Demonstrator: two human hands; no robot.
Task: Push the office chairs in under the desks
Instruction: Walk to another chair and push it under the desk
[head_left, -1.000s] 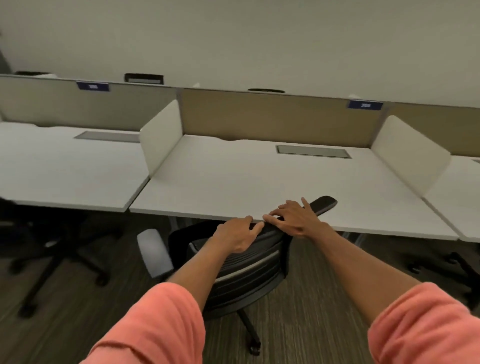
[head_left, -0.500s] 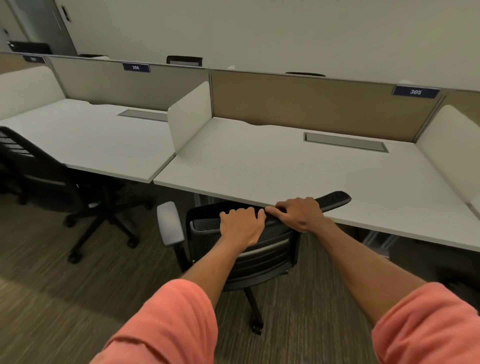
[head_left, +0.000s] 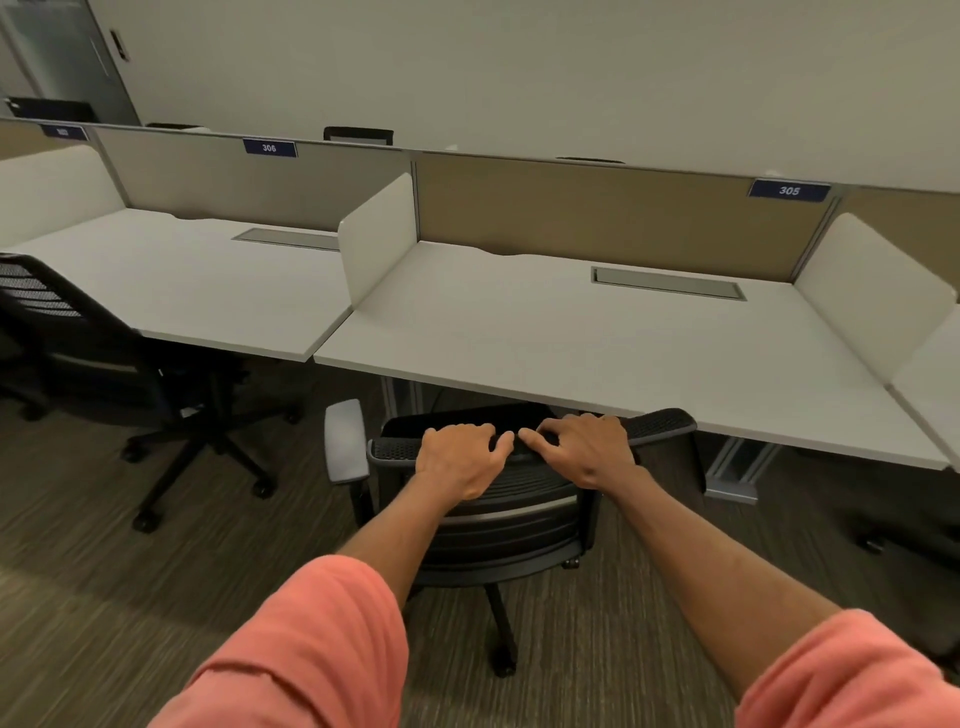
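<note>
The left hand (head_left: 460, 460) curls its fingers over the top rail of the chair (head_left: 509, 525), and the right hand (head_left: 587, 449) sits just beside it on the same rail, fingers bent over the edge, so both grip the backrest and nothing else. The chair stands at the front edge of the desk (head_left: 571, 343) labelled 305, left of that edge's middle. Its seat is hidden beneath the worktop and the backrest top is nearly level with the edge, so this one looks almost home. The likeliest snag is the dark right armrest (head_left: 667, 420), which appears to meet the front edge at worktop height. A harder shove could jam it against the edge or skew the chair round instead of sending it in. The grey left armrest (head_left: 345, 441) sits outside the edge and may catch likewise. With both hands close together on the rail, there is little leverage to correct a twist on the carpet (head_left: 156, 623). A second chair (head_left: 78, 338) at the neighbouring desk (head_left: 208, 291) stands pulled out, not yet dealt with.
</note>
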